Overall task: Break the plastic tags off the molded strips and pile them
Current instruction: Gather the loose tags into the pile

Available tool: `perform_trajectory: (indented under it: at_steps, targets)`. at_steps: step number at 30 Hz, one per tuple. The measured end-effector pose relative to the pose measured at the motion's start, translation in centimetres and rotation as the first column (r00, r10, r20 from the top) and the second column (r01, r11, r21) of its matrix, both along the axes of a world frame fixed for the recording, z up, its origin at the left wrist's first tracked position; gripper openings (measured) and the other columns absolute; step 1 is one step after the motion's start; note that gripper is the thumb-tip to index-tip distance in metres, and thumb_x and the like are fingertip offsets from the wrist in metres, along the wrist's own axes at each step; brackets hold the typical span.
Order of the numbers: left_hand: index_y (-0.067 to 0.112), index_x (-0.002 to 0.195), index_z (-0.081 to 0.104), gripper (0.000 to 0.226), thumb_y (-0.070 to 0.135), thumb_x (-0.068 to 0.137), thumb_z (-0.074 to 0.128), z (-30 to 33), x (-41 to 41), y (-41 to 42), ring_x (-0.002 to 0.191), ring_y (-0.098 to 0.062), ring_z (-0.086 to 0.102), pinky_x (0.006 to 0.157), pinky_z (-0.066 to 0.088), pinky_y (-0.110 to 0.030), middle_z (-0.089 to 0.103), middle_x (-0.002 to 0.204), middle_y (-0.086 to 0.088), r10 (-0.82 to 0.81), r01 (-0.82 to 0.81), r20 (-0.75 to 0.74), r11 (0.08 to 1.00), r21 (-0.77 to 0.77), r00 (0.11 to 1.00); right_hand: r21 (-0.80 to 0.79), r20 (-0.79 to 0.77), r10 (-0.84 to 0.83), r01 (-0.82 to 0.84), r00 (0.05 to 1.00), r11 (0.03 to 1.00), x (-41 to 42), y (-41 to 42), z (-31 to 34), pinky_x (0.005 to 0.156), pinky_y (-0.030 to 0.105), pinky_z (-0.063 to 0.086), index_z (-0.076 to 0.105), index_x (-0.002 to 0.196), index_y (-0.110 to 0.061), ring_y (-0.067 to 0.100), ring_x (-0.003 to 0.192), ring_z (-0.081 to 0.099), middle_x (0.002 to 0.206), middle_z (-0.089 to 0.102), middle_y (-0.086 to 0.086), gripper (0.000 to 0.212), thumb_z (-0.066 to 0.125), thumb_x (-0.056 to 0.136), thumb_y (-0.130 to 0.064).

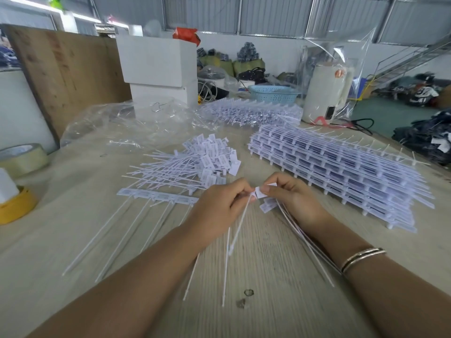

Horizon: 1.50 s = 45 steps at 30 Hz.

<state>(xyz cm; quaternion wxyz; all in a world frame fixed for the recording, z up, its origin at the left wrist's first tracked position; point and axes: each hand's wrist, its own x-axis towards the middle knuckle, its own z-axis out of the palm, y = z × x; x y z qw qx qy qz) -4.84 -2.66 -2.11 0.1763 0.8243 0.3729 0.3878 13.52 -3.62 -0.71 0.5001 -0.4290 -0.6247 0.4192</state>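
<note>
My left hand (219, 203) grips the right end of a white molded strip (156, 195) whose long tails hang toward me. My right hand (292, 198) pinches a white tag (264, 190) at that end and also holds a few loose tags (267, 206), their tails trailing under my wrist. The two hands meet at table centre. A pile of separated tags (207, 162) lies just beyond them. To the right lies a thick stack of unbroken strips (341, 167), and another stack (251, 112) sits further back.
Clear plastic bags (136, 123) lie at the back left of the wooden table (268, 264). Tape rolls (17, 206) sit at the left edge. White boxes (156, 62), a blue basket (273, 92) and a bagged white appliance (327, 91) stand behind.
</note>
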Motion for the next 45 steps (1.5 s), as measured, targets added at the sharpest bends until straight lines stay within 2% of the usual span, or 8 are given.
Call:
perform_trajectory:
  at_steps: [12, 17, 21, 26, 32, 36, 39, 45]
  targets:
    - [0.015, 0.088, 0.062, 0.012, 0.027, 0.091, 0.059, 0.3, 0.2, 0.2, 0.062, -0.018, 0.054, 0.053, 0.033, -0.018, 0.062, 0.068, -0.006, -0.047, 0.047, 0.038, 0.999, 0.008, 0.998, -0.019, -0.036, 0.044, -0.044, 0.998, 0.999, 0.0, 0.4, -0.1, 0.056, 0.011, 0.041, 0.055, 0.067, -0.010, 0.002, 0.058, 0.051, 0.059, 0.056, -0.009, 0.024, 0.051, 0.089, 0.000]
    - [0.018, 0.088, 0.062, 0.009, 0.024, 0.092, 0.057, 0.6, -0.5, -0.1, 0.073, -0.016, 0.064, 0.068, 0.051, -0.040, 0.067, 0.077, 0.004, -0.018, 0.033, 0.180, 0.996, -0.081, 0.984, -0.105, -0.250, -0.136, 0.112, 0.959, 0.988, 1.1, 0.5, 0.6, 0.065, 0.021, 0.040, 0.047, 0.067, -0.012, 0.005, 0.056, 0.052, 0.061, 0.055, -0.003, 0.025, 0.045, 0.092, -0.005]
    - [0.018, 0.102, 0.062, 0.013, 0.022, 0.089, 0.061, 0.6, -0.3, -0.4, 0.088, -0.016, 0.061, 0.077, 0.051, -0.042, 0.066, 0.096, 0.003, 0.010, -0.010, 0.003, 1.000, 0.003, 1.000, -0.054, 0.172, -0.130, 0.142, 0.976, 0.988, 0.6, 0.4, 0.2, 0.070, 0.023, 0.042, 0.057, 0.074, -0.012, 0.014, 0.068, 0.055, 0.075, 0.058, 0.005, 0.020, 0.054, 0.092, -0.019]
    - [0.022, 0.112, 0.054, 0.028, 0.026, 0.085, 0.063, 0.7, 0.1, -0.2, 0.097, -0.013, 0.056, 0.078, 0.049, -0.036, 0.059, 0.104, 0.007, 0.153, -0.144, -0.177, 0.987, 0.066, 0.972, 0.186, 0.541, -0.255, 0.181, 0.802, 0.966, -0.7, 0.9, -0.1, 0.077, 0.028, 0.040, 0.064, 0.086, 0.009, 0.025, 0.084, 0.055, 0.092, 0.061, 0.018, 0.028, 0.059, 0.090, -0.018]
    - [0.028, 0.096, 0.058, 0.038, 0.062, 0.082, 0.049, 1.3, 0.0, 0.4, 0.088, -0.017, 0.058, 0.070, 0.041, -0.031, 0.063, 0.092, 0.007, 0.405, -0.363, -0.421, 0.914, 0.179, 0.812, -0.017, 0.427, -0.238, 0.271, 0.872, 0.962, -1.2, 0.7, -0.2, 0.091, 0.023, 0.037, 0.062, 0.118, -0.015, 0.010, 0.110, 0.049, 0.115, 0.052, -0.003, 0.031, 0.045, 0.093, -0.007]
    - [0.030, 0.075, 0.057, 0.030, 0.060, 0.076, 0.059, 1.7, -0.5, 0.2, 0.065, -0.009, 0.050, 0.061, 0.034, -0.028, 0.054, 0.068, 0.010, 0.337, -0.341, -0.376, 0.938, 0.058, 0.863, -0.125, 0.196, -0.135, 0.161, 0.971, 0.979, -2.1, 0.5, -0.2, 0.089, 0.019, 0.034, 0.049, 0.130, -0.022, 0.002, 0.121, 0.039, 0.131, 0.046, -0.008, 0.043, 0.045, 0.091, -0.004]
    - [0.026, 0.082, 0.059, 0.020, 0.044, 0.077, 0.066, 2.1, -0.4, 0.0, 0.077, -0.015, 0.057, 0.068, 0.043, -0.031, 0.056, 0.079, 0.010, 0.229, -0.238, -0.221, 0.971, -0.017, 0.948, -0.156, -0.017, -0.091, 0.087, 0.996, 0.984, -2.1, 0.3, -0.1, 0.080, 0.015, 0.040, 0.053, 0.124, -0.027, -0.006, 0.108, 0.049, 0.131, 0.050, -0.009, 0.031, 0.043, 0.097, -0.017]
    - [0.019, 0.110, 0.050, 0.033, 0.032, 0.082, 0.063, 2.6, 0.5, -0.9, 0.102, -0.015, 0.053, 0.094, 0.040, -0.040, 0.057, 0.106, 0.004, 0.150, -0.155, -0.106, 0.987, -0.043, 0.983, -0.062, 0.159, -0.095, 0.106, 0.983, 0.992, -2.9, -0.1, -0.6, 0.082, 0.017, 0.047, 0.065, 0.100, -0.024, 0.008, 0.100, 0.060, 0.112, 0.059, -0.003, 0.014, 0.058, 0.090, -0.031]
